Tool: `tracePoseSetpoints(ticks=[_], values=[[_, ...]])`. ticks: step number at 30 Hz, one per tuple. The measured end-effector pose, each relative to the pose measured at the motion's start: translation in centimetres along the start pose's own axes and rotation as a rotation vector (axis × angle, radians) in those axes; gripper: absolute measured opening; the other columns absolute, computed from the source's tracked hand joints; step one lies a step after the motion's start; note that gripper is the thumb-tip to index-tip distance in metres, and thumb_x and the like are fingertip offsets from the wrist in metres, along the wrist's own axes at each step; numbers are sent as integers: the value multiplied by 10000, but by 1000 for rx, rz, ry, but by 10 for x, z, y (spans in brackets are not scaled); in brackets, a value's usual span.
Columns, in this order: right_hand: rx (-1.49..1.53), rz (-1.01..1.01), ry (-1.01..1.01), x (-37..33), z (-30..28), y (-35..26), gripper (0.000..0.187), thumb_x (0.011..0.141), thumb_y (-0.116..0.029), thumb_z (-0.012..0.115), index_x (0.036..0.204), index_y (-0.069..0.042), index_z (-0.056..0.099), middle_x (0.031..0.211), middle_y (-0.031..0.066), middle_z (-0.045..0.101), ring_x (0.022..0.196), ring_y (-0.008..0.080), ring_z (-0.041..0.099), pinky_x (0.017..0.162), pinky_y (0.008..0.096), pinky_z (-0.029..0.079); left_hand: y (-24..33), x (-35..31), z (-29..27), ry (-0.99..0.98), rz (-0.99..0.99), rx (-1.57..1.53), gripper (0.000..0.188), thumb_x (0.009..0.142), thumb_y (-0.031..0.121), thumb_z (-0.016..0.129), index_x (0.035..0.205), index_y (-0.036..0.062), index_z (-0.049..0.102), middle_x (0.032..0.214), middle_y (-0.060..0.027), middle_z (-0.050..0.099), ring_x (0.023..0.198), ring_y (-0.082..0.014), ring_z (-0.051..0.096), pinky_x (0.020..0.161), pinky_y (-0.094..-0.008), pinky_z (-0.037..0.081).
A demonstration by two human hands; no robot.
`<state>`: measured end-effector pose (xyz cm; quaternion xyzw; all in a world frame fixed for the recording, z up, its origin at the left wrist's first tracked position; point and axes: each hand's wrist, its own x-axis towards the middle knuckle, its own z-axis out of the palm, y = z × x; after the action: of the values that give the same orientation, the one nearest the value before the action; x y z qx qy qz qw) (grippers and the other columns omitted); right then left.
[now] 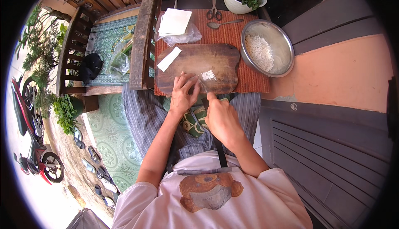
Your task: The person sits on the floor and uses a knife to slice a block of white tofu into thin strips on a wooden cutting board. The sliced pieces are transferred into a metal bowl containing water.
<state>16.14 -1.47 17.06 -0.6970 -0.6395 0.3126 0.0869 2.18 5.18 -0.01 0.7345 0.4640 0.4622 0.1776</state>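
Left hand (183,93) pins thin white strips (208,75) on cutting board (199,65).

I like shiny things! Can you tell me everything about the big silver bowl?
The metal bowl is round, wide and shiny, like steel, with a thin rolled rim. It sits upright on the reddish woven mat, just right of the wooden cutting board, close beside it. Inside lies a heap of thin white shreds, mostly toward its left side; the rest of the inside is bare metal. Neither hand touches it.
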Motion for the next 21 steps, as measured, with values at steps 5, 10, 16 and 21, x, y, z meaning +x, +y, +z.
tracePoseSetpoints(ticks=[5,10,16,21], values=[[11,-12,40,-8,5,6,291,963,-2,583,1242,68,632,825,371,697,859,538,720,773,598,585,1,0,0,0,2,-4,264,834,-2,787,1094,34,770,1175,-142,713,1052,-392,660,1132,-503,504],[25,7,4,-16,2,7,269,975,-10,590,1230,62,630,810,360,695,858,541,717,766,601,578,0,0,0,2,12,2,261,831,-5,788,1087,41,769,1168,-139,711,1045,-386,660,1129,-498,507],[62,31,41,-19,15,26,202,1016,-45,587,1207,9,625,830,329,707,848,531,709,743,598,565,2,1,-1,30,1,17,239,847,2,801,1078,60,801,1132,-112,740,1045,-346,692,1133,-486,517],[132,-64,125,-10,26,46,249,1014,-69,596,1252,1,591,811,292,714,811,496,729,710,595,571,1,0,-1,22,17,10,263,840,-9,781,1098,39,774,1169,-134,713,1042,-386,659,1123,-499,512]])
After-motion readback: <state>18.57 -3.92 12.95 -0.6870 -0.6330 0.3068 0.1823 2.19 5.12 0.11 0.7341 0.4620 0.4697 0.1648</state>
